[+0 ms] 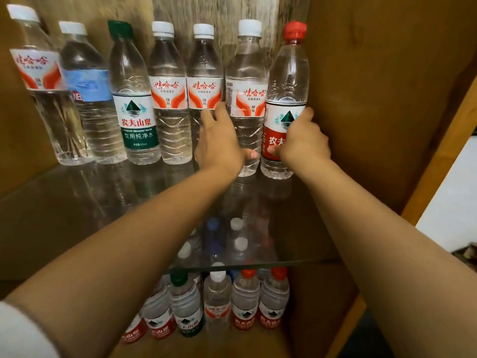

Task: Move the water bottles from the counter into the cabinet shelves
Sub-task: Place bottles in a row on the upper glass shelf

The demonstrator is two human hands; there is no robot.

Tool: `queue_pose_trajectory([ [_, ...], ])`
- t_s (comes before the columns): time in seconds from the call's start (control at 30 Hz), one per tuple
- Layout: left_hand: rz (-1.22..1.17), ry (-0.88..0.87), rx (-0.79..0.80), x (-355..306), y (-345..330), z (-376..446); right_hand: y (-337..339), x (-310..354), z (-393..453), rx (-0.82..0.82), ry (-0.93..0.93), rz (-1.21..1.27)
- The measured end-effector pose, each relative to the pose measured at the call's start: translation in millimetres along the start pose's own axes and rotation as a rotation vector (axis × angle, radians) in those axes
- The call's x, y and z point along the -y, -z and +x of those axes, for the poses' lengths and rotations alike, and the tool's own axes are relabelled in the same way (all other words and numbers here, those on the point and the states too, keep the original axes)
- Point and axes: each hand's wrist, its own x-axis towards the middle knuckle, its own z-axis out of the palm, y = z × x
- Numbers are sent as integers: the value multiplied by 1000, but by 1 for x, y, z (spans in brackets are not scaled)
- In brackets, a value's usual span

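Several water bottles stand in a row at the back of a glass shelf (pixel 77 215) in a wooden cabinet. My right hand (pixel 302 142) grips the red-capped, red-labelled bottle (pixel 286 81) at the row's right end, against the cabinet side. My left hand (pixel 219 140) is wrapped around the lower part of the white-capped bottle (pixel 247 73) just left of it, thumb showing on its right side. Both bottles stand upright on the shelf. Left of them stand two more white-capped bottles, a green-capped bottle (pixel 133 99), a blue-labelled bottle (pixel 85 83) and another white-capped one.
The cabinet's wooden right wall (pixel 374 99) is close beside my right hand. Below the glass, a lower shelf holds several bottles (pixel 219 303) with red, green and white caps. The front part of the glass shelf bears nothing. A pale surface (pixel 454 202) lies outside at right.
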Motion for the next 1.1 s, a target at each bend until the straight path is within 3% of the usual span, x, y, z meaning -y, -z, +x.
queue_pose_trajectory([
  [0.37,209,-14,-144,-5,-31,16,-21,2,33,-38,-42,30],
  [0.77,287,-129,-96,1,-34,19,-44,-10,38,-71,55,-2],
  [0.97,400,-49,-56,-7,-32,19,-44,-16,30,145,-67,171],
  [1.1,372,-35,98,-6,-19,16,-40,-13,13,212,-116,236],
])
